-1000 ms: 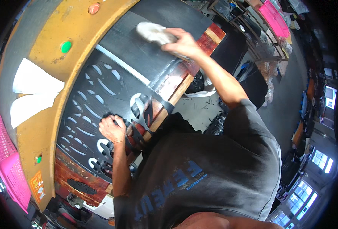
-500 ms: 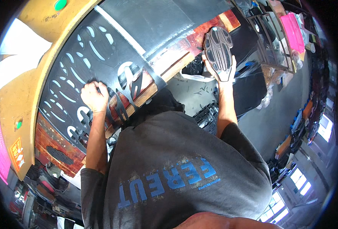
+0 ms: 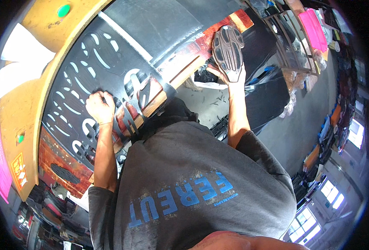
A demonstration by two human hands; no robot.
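A sole-shaped cutting die (image 3: 228,50) with a brown rim and dark inner outlines rests upright on my right hand (image 3: 237,77), its broad end pointing away from me. The fingers of that hand wrap round its narrow end, partly hidden behind it. My left hand (image 3: 100,107) is closed in a fist on a black sheet (image 3: 74,98) with many rows of slots and sole outlines cut through it. What lies inside the fist, if anything, is hidden. Cut strips of the sheet (image 3: 129,114) hang over the wooden edge of the table beside that hand.
A yellow machine panel (image 3: 47,31) with green buttons curves along the left. Under the table's wooden edge (image 3: 188,71) sits a white bag (image 3: 211,85) with black scraps. A metal rack (image 3: 290,39) and pink basket (image 3: 312,29) stand at the far right.
My right hand has carried the cutting die a little to the left and away from me. My left hand has stayed almost in place, still closed on the sheet.
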